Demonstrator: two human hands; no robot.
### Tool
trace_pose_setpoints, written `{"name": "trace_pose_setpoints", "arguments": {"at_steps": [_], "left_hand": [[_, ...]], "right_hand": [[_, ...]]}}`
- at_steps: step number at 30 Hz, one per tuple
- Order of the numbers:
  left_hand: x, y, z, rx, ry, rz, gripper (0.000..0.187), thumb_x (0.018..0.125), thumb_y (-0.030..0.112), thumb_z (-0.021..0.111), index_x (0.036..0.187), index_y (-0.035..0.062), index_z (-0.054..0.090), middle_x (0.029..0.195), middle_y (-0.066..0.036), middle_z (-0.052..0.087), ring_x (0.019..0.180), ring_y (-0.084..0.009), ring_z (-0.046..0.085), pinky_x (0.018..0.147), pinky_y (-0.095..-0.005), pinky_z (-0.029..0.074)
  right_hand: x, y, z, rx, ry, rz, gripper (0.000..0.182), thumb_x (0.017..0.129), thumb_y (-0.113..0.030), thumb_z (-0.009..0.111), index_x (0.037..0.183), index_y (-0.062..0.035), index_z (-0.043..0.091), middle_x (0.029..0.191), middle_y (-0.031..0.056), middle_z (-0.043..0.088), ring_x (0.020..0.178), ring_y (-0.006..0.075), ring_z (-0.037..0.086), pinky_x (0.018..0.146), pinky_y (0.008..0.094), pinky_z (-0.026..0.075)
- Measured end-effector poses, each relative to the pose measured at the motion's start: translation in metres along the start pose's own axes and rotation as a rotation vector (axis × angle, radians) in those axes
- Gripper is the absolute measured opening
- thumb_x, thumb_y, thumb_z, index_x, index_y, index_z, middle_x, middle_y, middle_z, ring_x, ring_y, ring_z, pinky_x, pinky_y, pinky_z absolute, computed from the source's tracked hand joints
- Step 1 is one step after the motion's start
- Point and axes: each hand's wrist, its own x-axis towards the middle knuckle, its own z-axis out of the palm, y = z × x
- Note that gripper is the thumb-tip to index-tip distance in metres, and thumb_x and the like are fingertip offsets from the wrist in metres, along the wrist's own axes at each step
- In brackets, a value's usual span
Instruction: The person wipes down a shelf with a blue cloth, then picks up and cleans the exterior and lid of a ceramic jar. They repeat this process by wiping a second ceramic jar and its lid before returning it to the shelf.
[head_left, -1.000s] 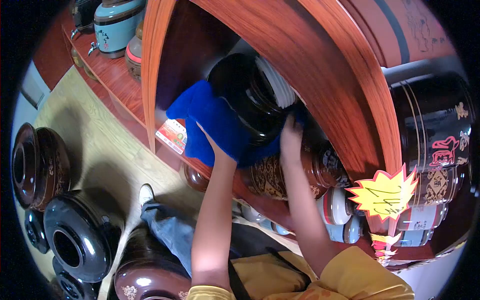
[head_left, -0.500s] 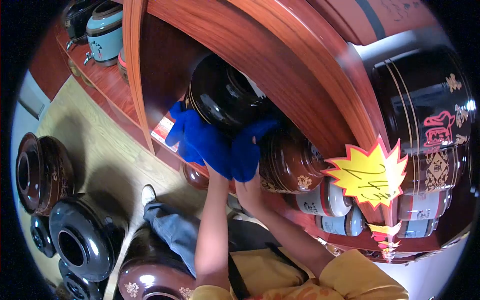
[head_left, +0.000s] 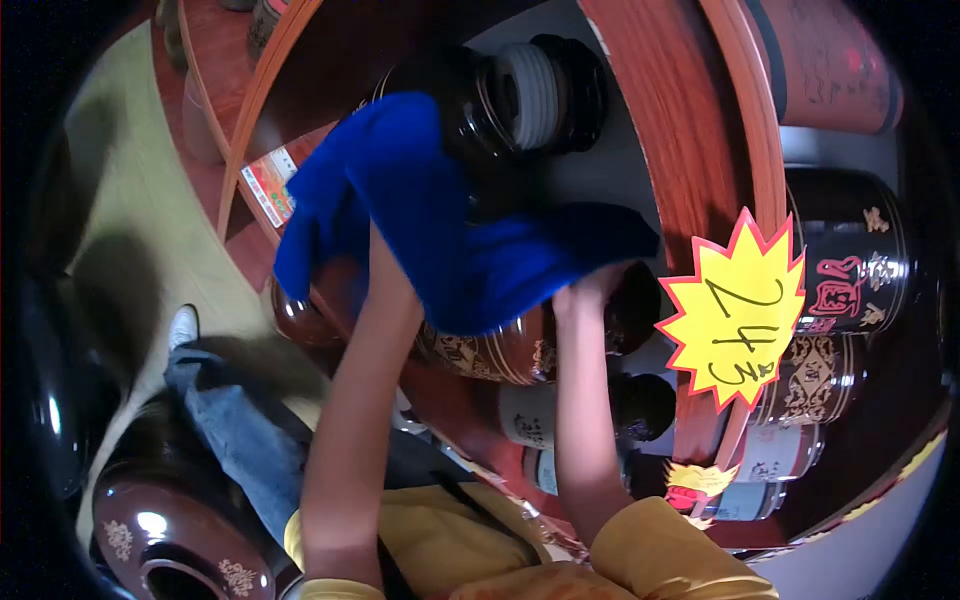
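A blue cloth [head_left: 400, 190] is stretched between my two hands, in front of a dark glazed jar on the shelf. My left hand [head_left: 390, 265] is mostly covered by the cloth's folds, its fingers hidden, and the cloth is bunched up over it. At the other end, my right hand [head_left: 600, 285] grips the cloth's lower right edge. Behind the cloth lies the dark jar [head_left: 465, 115], its ringed grey neck [head_left: 530, 95] showing. Just below the cloth is a brown jar [head_left: 490, 350] with gold patterns, partly covered.
A curved wooden shelf board [head_left: 680, 150] rises on the right, carrying a yellow starburst price tag [head_left: 735, 310]. Beyond it stand more jars, including a dark jar [head_left: 850, 250] with red and gold characters. A large brown jar [head_left: 180, 510] stands on the floor at lower left.
My hands have moved apart, the right one to the right, and the bunched cloth is now spread wider. The view has shifted, showing more of the dark jar's neck and the shelf interior.
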Motion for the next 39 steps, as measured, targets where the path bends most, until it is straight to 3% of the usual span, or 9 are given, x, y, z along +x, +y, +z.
{"name": "trace_pose_setpoints", "arguments": {"at_steps": [7,12,14,15,18,19,21,30,39], "left_hand": [[0.06,0.002,0.01,-0.22,0.124,0.376,0.035,0.077,0.014,0.054,0.111,0.0037,0.048,0.107,-0.014,0.05,0.107,-0.0295,0.043,0.101,-0.0447,0.02],[0.064,0.005,0.01,-0.219,0.154,0.169,0.043,0.079,0.018,0.052,0.119,0.0063,0.042,0.115,-0.012,0.046,0.112,-0.0262,0.04,0.103,-0.0458,0.014],[0.068,0.013,0.003,-1.31,0.294,-0.53,0.047,0.086,0.025,0.044,0.126,0.0057,0.031,0.122,-0.01,0.042,0.116,-0.0241,0.037,0.103,-0.0408,0.017],[0.07,0.013,-0.002,-1.306,0.294,-0.524,0.047,0.086,0.025,0.044,0.126,0.0057,0.031,0.122,-0.01,0.042,0.116,-0.0241,0.037,0.103,-0.0408,0.017],[0.076,0.007,-0.022,0.685,-0.54,-0.287,0.051,0.088,0.028,0.04,0.129,0.0032,0.023,0.127,-0.011,0.035,0.117,-0.0241,0.035,0.099,-0.0337,0.026],[0.07,0.002,-0.017,0.694,-0.536,-0.281,0.051,0.088,0.028,0.04,0.129,0.0032,0.023,0.127,-0.011,0.035,0.117,-0.0241,0.035,0.099,-0.0337,0.026],[0.048,-0.02,0.004,-0.411,0.288,-0.155,0.054,0.086,0.021,0.044,0.13,0.0017,0.021,0.128,-0.014,0.034,0.12,-0.0257,0.032,0.102,-0.0363,0.021],[0.04,-0.087,0.009,0.491,0.196,0.189,0.047,0.086,0.011,0.041,0.128,-0.0042,0.027,0.129,-0.017,0.032,0.121,-0.0263,0.03,0.103,-0.0357,0.019],[0.023,-0.115,-0.029,-0.161,0.061,-0.111,0.037,0.086,0.012,0.04,0.119,-0.0037,0.037,0.118,-0.019,0.044,0.11,-0.0291,0.041,0.095,-0.0355,0.03]], "right_hand": [[0.073,0.037,0.025,-0.1,0.08,-0.021,0.046,0.091,-0.041,0.027,0.12,-0.0081,0.04,0.117,0.0082,0.046,0.105,0.021,0.048,0.094,0.0365,0.036],[0.094,0.059,0.025,-0.248,-0.033,-0.031,0.054,0.091,-0.043,0.024,0.128,-0.0044,0.031,0.129,0.0103,0.036,0.112,0.0233,0.042,0.095,0.0349,0.035],[0.085,0.06,0.028,-0.312,0.035,0.087,0.052,0.091,-0.043,0.025,0.127,-0.0046,0.034,0.125,0.0108,0.041,0.11,0.023,0.044,0.093,0.0349,0.037],[0.09,0.065,0.024,-0.306,0.031,0.088,0.052,0.091,-0.043,0.025,0.127,-0.0046,0.034,0.125,0.0108,0.041,0.11,0.023,0.044,0.093,0.0349,0.037],[0.097,0.078,0.014,-0.192,0.081,0.195,0.05,0.092,-0.042,0.027,0.125,-0.0047,0.036,0.121,0.0109,0.046,0.108,0.0227,0.046,0.092,0.0348,0.038],[0.086,0.071,0.024,-0.117,0.074,0.209,0.049,0.091,-0.041,0.028,0.123,-0.0049,0.038,0.118,0.0107,0.048,0.107,0.0226,0.047,0.092,0.035,0.038],[0.073,0.068,0.03,-0.036,0.07,0.223,0.048,0.091,-0.04,0.028,0.122,-0.005,0.039,0.116,0.0105,0.049,0.106,0.0226,0.048,0.092,0.0352,0.038],[0.008,0.103,0.055,0.188,0.166,0.028,0.054,0.089,-0.046,0.029,0.126,-0.0066,0.036,0.125,0.0087,0.043,0.114,0.0245,0.041,0.098,0.036,0.032],[0.004,0.189,0.035,0.504,-0.017,0.067,0.066,0.086,-0.057,0.019,0.13,-0.0089,0.032,0.133,0.0072,0.035,0.12,0.0265,0.033,0.102,0.039,0.024]]}}
